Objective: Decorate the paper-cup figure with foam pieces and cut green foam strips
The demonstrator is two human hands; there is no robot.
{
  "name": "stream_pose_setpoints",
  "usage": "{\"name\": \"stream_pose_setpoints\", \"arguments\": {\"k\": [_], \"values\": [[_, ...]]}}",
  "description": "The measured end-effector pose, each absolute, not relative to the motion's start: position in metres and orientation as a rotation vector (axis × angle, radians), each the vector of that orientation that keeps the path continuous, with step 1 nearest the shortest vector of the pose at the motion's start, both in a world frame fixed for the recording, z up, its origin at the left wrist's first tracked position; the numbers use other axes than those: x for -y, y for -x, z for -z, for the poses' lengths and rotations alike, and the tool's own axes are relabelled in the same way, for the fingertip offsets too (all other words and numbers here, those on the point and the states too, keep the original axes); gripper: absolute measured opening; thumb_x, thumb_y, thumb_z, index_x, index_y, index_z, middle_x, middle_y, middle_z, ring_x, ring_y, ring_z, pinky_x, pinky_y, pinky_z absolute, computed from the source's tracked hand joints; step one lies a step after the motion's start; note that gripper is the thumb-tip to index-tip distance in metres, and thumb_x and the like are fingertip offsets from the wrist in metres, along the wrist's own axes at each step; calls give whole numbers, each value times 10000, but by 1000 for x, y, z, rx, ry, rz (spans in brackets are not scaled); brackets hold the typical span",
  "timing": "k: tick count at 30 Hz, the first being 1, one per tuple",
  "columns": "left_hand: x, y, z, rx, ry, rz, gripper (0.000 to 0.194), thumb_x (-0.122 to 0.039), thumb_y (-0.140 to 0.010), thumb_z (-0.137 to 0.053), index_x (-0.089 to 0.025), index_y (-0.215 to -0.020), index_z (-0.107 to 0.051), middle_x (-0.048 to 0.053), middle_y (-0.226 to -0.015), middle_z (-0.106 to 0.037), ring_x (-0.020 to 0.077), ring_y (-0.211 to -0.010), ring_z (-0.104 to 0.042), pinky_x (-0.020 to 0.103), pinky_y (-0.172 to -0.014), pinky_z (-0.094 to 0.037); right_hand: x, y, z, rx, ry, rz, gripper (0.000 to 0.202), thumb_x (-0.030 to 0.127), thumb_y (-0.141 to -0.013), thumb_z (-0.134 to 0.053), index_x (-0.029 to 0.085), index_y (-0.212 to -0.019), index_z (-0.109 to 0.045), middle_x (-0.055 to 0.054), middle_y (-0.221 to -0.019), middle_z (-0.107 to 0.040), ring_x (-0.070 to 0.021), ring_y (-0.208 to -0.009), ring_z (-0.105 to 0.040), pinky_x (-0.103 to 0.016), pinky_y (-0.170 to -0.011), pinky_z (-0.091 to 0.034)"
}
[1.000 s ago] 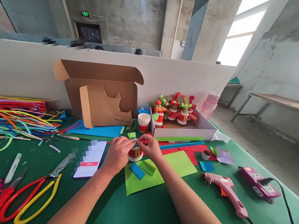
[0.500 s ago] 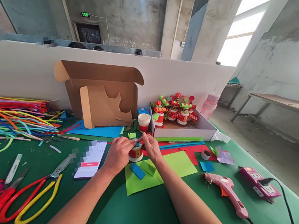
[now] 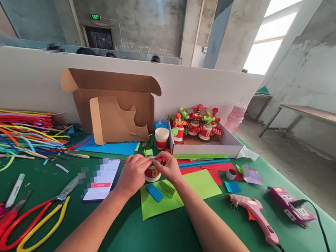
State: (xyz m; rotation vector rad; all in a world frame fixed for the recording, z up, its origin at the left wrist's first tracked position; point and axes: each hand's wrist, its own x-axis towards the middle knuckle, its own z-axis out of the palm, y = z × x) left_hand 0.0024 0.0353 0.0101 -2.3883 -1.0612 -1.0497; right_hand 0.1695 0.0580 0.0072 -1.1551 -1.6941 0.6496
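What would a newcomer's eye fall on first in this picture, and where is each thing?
Probably the heap of colourful strips at the back left of the green table, then the decorated red cups in the white box at the back, right of centre. Near the middle, both hands meet at the top of a red-and-white cup.

A: Centre colours?
B: Cup [image 3: 150, 176] red, white bottom rim. Sheet [image 3: 196, 184] below it, lime green.
A: Lower left?
B: Scissors [image 3: 59, 198], one handle red, one yellow.
A: Lower right?
B: Glue gun [image 3: 255, 210] pink, power strip [image 3: 286, 201] magenta. Worktop [image 3: 135, 247] dark green.
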Motion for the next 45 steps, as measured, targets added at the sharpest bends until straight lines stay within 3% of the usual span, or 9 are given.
{"name": "stream_pose_setpoints", "arguments": {"k": [3, 12, 19, 45], "values": [[-35, -3, -11, 1060, 2386, 1055, 449, 40, -829, -405, -169, -1084, -710, 64, -1031, -768, 221, -878, -626, 386, -763, -460, -59, -169, -6, 1704, 1153, -658, 53, 228, -771, -615, 231, -718, -615, 12, -749, -611, -178, -780, -605, -296, -773, -470], [-35, -2, -9, 1062, 2391, 1065, 467, 25, -845, -403, -187, -1126, -710, 65, -1035, -765, 220, -894, -624, 385, -774, -459, -57, -170, -9, 1723, 1141, -632, 59, 210, -775, -592, 231, -723, -614, 7, -749, -620, -183, -766, -618, -304, -763, -492], [-36, -2, -8, 1060, 2389, 1062, 451, 21, -844, -414, -177, -1123, -707, 68, -1042, -763, 229, -902, -622, 396, -771, -466, -58, -171, -8, 1750, 1070, -682, 65, 181, -781, -608, 239, -757, -621, -35, -968, -722, -216, -983, -674, -350, -910, -506], [-34, -4, -6, 1084, 2373, 1075, 449, -15, -885, -374, -180, -1140, -705, 86, -1039, -760, 234, -887, -619, 411, -788, -484, -58, -174, -10, 1730, 1073, -779, 39, 204, -789, -632, 238, -772, -644, -25, -993, -757, -224, -994, -700, -358, -922, -524]]}}
